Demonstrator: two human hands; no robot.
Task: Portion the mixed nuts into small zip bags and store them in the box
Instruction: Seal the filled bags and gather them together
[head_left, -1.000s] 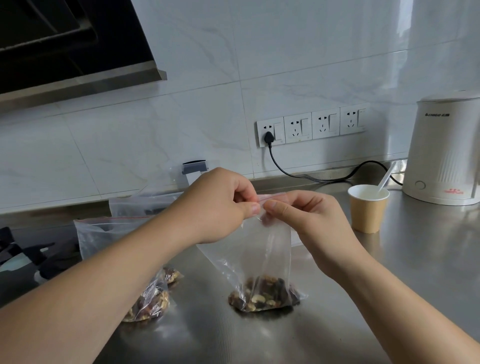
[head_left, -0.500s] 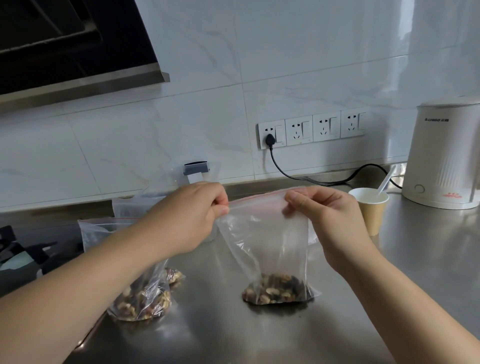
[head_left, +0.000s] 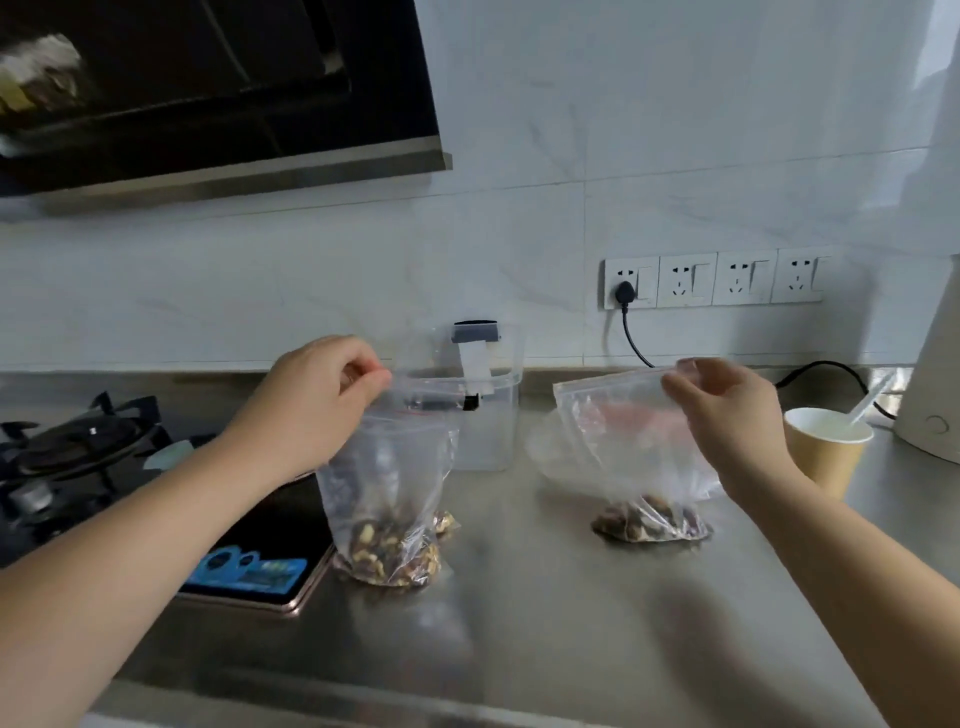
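Hands work apart over a steel surface (head_left: 545, 597) that fills the lower half of the frame. The left hand (head_left: 322, 395), left of centre, has its fingers (head_left: 376, 382) pinched shut on the top edge of a clear zip bag (head_left: 389, 488); nuts (head_left: 387, 551) fill the bag's bottom, which rests on the surface just beside a dark kitchen scale (head_left: 260, 561). Another small bag of nuts shows partly behind it. The right hand (head_left: 727, 415), right of centre, pinches the top corner of a second zip bag (head_left: 623, 441) between thumb and curled fingers, and its small heap of nuts (head_left: 649, 522) sits on the surface. Between the 2 hands, near the wall, stands a clear plastic box (head_left: 488, 415) with a grey clip at its rim; the left bag's top overlaps it in this view. A paper cup (head_left: 826, 452) with a plastic spoon stands at the right, just beside a white kettle (head_left: 935, 405). A gas burner (head_left: 78, 447) lies at the left edge, and 4 wall sockets (head_left: 714, 278) sit above, 1 holding a black plug.
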